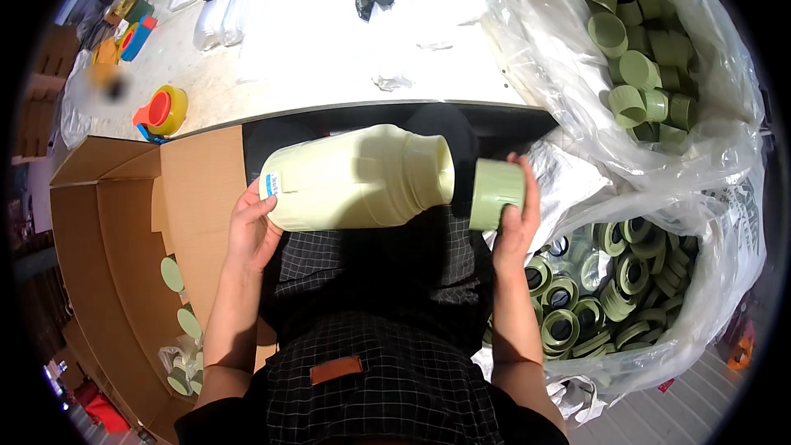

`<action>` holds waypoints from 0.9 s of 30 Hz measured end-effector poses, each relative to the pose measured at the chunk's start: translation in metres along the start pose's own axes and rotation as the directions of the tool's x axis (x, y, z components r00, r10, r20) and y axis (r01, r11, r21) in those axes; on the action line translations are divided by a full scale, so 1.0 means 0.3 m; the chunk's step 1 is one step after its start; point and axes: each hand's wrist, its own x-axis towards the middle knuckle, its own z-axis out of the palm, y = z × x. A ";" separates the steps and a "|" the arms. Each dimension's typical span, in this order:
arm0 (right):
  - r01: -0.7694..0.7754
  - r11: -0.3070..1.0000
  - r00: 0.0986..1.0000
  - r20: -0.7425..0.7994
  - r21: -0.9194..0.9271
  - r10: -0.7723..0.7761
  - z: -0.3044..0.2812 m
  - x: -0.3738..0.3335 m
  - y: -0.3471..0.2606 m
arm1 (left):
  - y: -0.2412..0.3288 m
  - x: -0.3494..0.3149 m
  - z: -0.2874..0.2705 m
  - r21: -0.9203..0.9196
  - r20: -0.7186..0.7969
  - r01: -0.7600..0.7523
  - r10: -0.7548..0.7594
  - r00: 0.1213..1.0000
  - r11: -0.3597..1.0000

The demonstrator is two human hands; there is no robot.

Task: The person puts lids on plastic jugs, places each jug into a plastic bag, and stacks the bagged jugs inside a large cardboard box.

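Flask body (346,181) in pale yellow-green lies sideways above a dark checked apron (329,395) in my view, its open mouth (446,170) facing right. I see the left hand (254,227) closed around its base end, thumb beside a small blue-and-white sticker (271,185). The right hand (517,218) holds a darker green cup-shaped cap (498,194) between thumb and fingers, near that mouth but apart from it. To my right, an upper plastic bag (544,41) holds similar caps (639,70); a lower plastic bag (715,334) holds green rings (560,325). At left stands a cardboard box (119,239) with pale green discs (171,274).
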 end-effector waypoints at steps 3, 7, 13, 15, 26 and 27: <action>0.187 0.981 0.981 0.040 0.043 -0.189 0.086 0.053 -0.059 | -0.005 -0.003 0.049 0.084 -0.026 0.005 -0.003 1.000 0.996; -0.098 0.882 0.993 -0.009 0.461 0.114 0.182 -0.001 -0.018 | 0.060 -0.007 0.161 0.437 -0.071 -0.397 0.471 0.879 0.807; -0.140 0.982 0.947 0.307 0.128 0.095 0.138 -0.214 -0.066 | 0.203 0.153 0.320 0.418 0.451 -0.720 0.561 0.694 0.554; -0.033 0.990 0.964 0.256 -0.136 0.067 0.034 -0.243 -0.091 | 0.139 0.175 0.346 0.560 0.577 -0.677 0.361 0.733 0.478; -0.560 0.003 0.715 -0.481 -0.829 0.507 -0.642 -0.513 0.571 | -0.084 -0.027 0.329 0.893 0.284 -0.300 0.097 0.954 0.335; -0.536 0.039 0.741 -0.447 -0.843 0.501 -0.650 -0.537 0.573 | -0.121 -0.029 0.266 0.886 0.334 -0.369 0.167 0.928 0.279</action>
